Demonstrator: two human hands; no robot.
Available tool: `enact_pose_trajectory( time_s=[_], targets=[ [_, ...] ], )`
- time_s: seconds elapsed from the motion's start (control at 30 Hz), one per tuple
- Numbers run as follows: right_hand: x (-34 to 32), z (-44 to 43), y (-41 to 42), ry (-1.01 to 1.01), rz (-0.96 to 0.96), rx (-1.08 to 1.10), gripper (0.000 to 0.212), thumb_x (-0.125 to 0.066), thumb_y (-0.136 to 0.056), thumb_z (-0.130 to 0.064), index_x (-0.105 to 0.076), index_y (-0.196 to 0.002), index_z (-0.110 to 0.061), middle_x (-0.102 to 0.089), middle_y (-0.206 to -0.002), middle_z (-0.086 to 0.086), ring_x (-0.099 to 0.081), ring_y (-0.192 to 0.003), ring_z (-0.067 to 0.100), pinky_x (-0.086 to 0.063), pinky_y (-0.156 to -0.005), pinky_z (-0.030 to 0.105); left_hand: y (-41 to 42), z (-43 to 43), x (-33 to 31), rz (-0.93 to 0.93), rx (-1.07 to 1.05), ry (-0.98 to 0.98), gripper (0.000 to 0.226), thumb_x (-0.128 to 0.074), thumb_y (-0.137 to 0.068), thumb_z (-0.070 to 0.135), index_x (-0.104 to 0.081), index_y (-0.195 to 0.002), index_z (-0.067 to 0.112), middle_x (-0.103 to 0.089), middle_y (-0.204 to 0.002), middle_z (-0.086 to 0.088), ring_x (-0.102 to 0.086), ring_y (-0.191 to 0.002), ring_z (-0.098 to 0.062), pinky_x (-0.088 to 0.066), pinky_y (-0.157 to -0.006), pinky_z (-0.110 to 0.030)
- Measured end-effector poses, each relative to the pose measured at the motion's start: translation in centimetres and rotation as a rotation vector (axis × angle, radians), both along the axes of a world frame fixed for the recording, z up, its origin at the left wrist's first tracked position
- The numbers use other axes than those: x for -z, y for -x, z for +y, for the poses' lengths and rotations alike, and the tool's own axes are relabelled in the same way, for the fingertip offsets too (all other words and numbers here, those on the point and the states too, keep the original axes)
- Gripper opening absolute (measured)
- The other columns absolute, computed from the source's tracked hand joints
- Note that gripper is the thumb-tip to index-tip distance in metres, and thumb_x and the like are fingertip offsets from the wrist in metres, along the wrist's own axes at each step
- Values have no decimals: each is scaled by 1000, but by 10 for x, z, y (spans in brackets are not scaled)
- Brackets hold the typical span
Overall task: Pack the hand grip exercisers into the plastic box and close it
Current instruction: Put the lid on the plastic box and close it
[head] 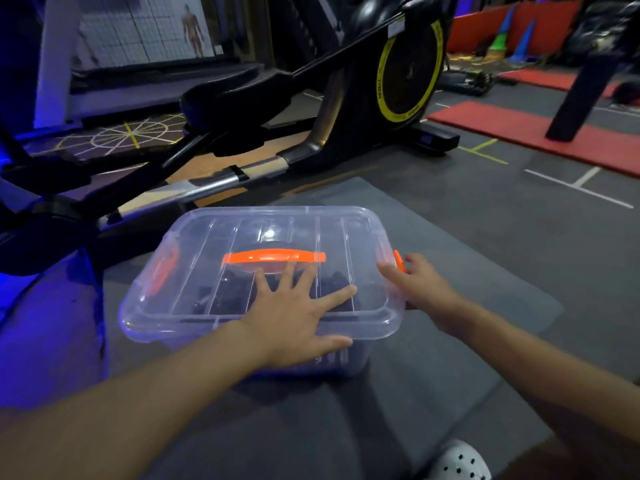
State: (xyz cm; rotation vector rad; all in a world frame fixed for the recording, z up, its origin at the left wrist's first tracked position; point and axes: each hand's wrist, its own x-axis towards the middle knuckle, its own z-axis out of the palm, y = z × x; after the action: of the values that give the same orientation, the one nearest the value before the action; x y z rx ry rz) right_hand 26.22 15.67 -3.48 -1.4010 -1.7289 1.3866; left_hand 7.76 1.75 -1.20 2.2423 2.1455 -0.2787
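Observation:
A clear plastic box point(194, 317) sits on a grey mat with its clear lid point(221, 237) on top. The lid has an orange handle point(273, 256). Dark hand grip exercisers point(228, 299) show dimly through the lid inside the box. My left hand point(298, 313) lies flat on the lid's near part, fingers spread, thumb over the front rim. My right hand point(419, 282) is at the box's right end, its fingers curled round the orange right latch point(399, 260). The orange left latch point(162, 271) stands out from the box's left end.
A black elliptical trainer point(311, 109) with a yellow-ringed wheel stands just behind the box. The grey mat point(450, 341) lies under the box. Red mats point(519, 133) and a black post point(585, 84) are at the right back. A white perforated shoe point(460, 462) is at the bottom.

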Motion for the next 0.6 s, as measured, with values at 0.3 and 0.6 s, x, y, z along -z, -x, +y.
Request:
enact_pose_trajectory(
  time_s=[0.3,0.6],
  targets=[
    [1,5,20,-28,57,136,16,-65,-84,-16,-65,-90,-1,-58,-71,8,-54,-56,17,-44,-48,26,-6,12,6,1,-47,-52,86,-21,-77,87,8,-147,45,7,-162,-3,9,-147,-37,-6,-107,-74],
    [0,11,21,-132,-125,123,19,-59,-85,-23,-64,-84,-5,-60,-66,5,-58,-56,20,-48,-52,29,2,10,1,-70,-11,-22,86,-27,-79,84,6,-148,46,9,-162,0,13,-148,-31,-3,-109,-72]
  ],
)
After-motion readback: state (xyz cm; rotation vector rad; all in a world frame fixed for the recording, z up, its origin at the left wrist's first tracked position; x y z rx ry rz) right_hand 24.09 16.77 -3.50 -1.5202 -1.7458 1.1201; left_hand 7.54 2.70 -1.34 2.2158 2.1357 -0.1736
